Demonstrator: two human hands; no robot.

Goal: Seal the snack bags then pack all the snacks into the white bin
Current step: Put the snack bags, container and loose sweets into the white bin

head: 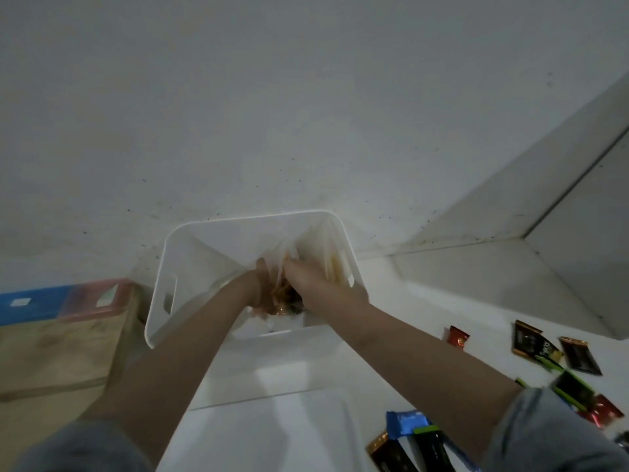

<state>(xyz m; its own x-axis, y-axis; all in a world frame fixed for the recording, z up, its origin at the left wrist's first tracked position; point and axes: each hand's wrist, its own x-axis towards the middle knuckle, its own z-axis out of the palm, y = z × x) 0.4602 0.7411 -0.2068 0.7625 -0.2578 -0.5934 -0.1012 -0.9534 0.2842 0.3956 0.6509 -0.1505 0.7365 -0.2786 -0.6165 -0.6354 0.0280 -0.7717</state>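
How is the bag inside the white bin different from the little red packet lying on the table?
The clear snack bag sits inside the white bin, held by the left hand and the right hand; the red packet lies alone on the white table, untouched. The bag is see-through, showing brownish snacks; the packet is solid red. The bag looks bigger. Both are snack packs.

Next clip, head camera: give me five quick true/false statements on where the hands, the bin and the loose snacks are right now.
1. Both hands reach inside the white bin. True.
2. The left hand and right hand handle a clear snack bag. True.
3. The small snack packets lie left of the bin. False: they lie to its right, on the white surface.
4. The bin lies upside down. False: its opening faces up.
5. A blue packet is outside the bin. True.
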